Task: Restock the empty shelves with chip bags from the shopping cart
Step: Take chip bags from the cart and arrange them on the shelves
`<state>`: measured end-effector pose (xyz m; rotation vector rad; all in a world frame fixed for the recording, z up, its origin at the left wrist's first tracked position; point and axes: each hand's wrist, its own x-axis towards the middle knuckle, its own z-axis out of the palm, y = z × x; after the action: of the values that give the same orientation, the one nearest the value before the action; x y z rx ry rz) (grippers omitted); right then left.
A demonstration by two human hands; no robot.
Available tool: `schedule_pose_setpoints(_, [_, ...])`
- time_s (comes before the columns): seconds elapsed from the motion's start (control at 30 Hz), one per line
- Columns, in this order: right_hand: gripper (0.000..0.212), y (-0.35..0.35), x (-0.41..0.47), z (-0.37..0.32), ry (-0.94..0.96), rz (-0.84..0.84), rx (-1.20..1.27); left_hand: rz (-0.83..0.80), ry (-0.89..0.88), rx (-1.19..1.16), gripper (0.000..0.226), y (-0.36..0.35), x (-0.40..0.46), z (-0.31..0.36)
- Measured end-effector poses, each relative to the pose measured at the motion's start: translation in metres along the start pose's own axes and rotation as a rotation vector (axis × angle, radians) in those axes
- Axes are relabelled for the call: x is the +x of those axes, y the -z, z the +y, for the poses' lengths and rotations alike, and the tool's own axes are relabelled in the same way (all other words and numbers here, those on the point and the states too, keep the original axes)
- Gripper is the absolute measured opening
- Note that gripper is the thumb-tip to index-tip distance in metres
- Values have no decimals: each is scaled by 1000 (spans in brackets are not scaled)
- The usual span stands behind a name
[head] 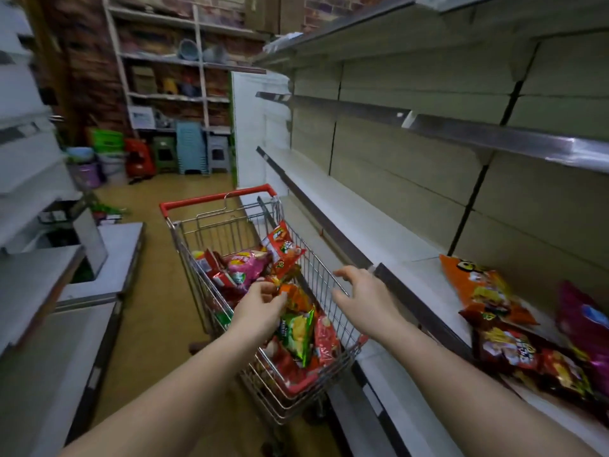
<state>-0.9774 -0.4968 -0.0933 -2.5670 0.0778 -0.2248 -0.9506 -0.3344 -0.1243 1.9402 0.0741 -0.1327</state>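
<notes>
Our left hand (260, 303) pinching an orange bag (295, 296) inside the cart (324, 278), our right hand (364, 296) spread loosely over the cart's rim (holding nothing), more bags heaped in the cart, three bags (484, 291) lying on the shelf (362, 212) beside it

Wire shopping cart (329, 291) heaped with chip bags (298, 331), more bags (484, 291) flat on shelf (362, 212)

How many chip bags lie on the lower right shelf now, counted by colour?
Orange chip bag: 1
Dark red chip bags: 2
Magenta chip bag: 1
Total: 4, though the blurred frame edge may hide more.
</notes>
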Motion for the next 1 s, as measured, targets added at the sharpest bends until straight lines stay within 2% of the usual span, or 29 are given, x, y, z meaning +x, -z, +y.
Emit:
schedule_pose_setpoints(0.3, [37,-74,118,50,5,-214,97,142,213,-29,35,-30,99,-30])
schedule_pose_setpoints(0.63, [39,-160,201,84,-147,-480,93,113,466,-96,37,-45,173,-80])
schedule_pose_setpoints(0.8, [40,-200,252,75,-207,-496,139,105,472,-128,32,-32,242,-93])
schedule_pose_setpoints(1.0, [36,-255,330,53,-325,-504,182,44,425,-30,40,-6,337,-112])
